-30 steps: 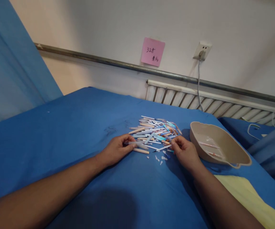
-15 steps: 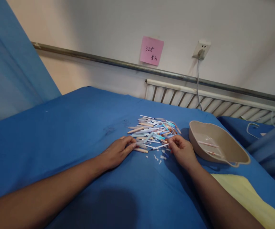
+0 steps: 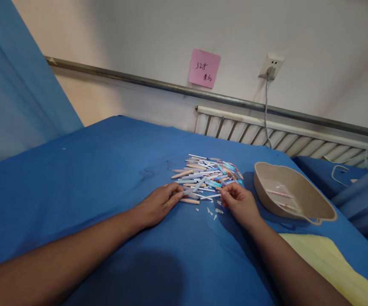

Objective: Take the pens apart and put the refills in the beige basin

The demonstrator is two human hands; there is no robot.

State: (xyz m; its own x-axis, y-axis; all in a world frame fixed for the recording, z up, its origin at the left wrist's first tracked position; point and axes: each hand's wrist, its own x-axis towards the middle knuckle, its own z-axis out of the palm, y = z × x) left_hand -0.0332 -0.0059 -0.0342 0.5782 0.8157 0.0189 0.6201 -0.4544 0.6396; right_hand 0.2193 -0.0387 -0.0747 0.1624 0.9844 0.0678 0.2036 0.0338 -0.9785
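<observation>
A loose pile of pen parts [image 3: 203, 174] lies on the blue cloth, with beige, grey and light blue barrels and thin white refills. At its near left edge my left hand [image 3: 160, 203] is closed, thumb and fingertips on a grey pen barrel [image 3: 190, 194]. On the other side my right hand [image 3: 241, 203] pinches the right end of a white pen refill [image 3: 212, 196], which points left over the near edge of the pile. Its curled lower fingers are partly hidden. Small white pieces [image 3: 218, 211] lie scattered just in front.
Right of the pile stands a beige basin [image 3: 311, 199] with a few pen-like sticks inside. A yellow cloth [image 3: 321, 250] lies beside my right forearm. Behind the blue-covered surface [image 3: 107, 161] are a radiator [image 3: 235, 127], a metal rail [image 3: 158, 83] and a plugged cable [image 3: 266, 106].
My right hand has shifted slightly left, and the white refill at its fingertips has moved left with it. My left hand stays in place.
</observation>
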